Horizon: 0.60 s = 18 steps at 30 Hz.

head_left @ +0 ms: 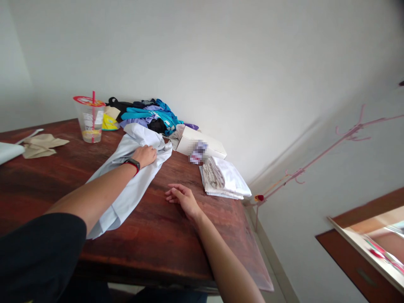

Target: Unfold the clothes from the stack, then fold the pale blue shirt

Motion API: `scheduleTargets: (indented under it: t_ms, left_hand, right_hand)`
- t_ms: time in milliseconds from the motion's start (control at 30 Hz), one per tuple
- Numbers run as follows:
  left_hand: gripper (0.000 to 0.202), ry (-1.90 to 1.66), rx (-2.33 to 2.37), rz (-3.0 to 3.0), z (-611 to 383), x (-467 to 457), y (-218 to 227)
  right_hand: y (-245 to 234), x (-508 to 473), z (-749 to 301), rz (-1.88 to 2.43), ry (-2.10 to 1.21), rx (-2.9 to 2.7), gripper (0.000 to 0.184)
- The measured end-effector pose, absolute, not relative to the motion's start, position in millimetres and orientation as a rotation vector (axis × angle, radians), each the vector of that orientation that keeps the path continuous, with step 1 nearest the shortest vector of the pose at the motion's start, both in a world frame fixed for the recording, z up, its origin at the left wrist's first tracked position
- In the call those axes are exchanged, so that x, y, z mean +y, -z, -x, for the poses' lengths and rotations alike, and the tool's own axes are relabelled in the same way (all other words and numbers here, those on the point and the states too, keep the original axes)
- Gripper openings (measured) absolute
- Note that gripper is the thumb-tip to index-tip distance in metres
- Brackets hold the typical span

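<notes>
A pale blue-white garment (pixel 126 176) lies stretched across the dark wooden table (pixel 176 235). My left hand (pixel 145 155), with a black and red wristband, rests on the garment's upper part with its fingers curled into the cloth. My right hand (pixel 181 198) lies on the bare wood just right of the garment, fingers loosely bent and holding nothing.
A heap of blue, purple and black clothes (pixel 151 114) sits against the wall. Beside it stand a plastic cup with a red straw (pixel 90 120), a white box (pixel 198 145) and a folded white cloth (pixel 224 179). A beige cloth (pixel 41 145) lies far left. The table edge drops off on the right.
</notes>
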<state>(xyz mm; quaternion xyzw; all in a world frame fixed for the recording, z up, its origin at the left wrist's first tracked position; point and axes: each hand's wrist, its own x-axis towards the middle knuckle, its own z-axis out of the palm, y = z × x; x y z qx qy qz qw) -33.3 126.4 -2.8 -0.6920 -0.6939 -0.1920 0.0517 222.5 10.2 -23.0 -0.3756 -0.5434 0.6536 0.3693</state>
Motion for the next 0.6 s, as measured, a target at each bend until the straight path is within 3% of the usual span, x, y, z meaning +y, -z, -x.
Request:
scheduleTargets:
  t_ms: [333, 500, 600]
  left_hand:
    - [0.024, 0.743, -1.996, 2.030, 0, 115, -32]
    - [0.030, 0.839, -1.603, 2.338, -104, 108, -63]
    - [0.042, 0.971, -1.107, 2.695, -184, 88, -75]
  right_hand:
    - [23, 13, -222, 0.907, -1.686, -1.387, 0.042]
    - [27, 17, -220, 0.889, -1.691, -1.397, 0.038]
    - [30, 17, -221, 0.897, -1.676, -1.310, 0.032]
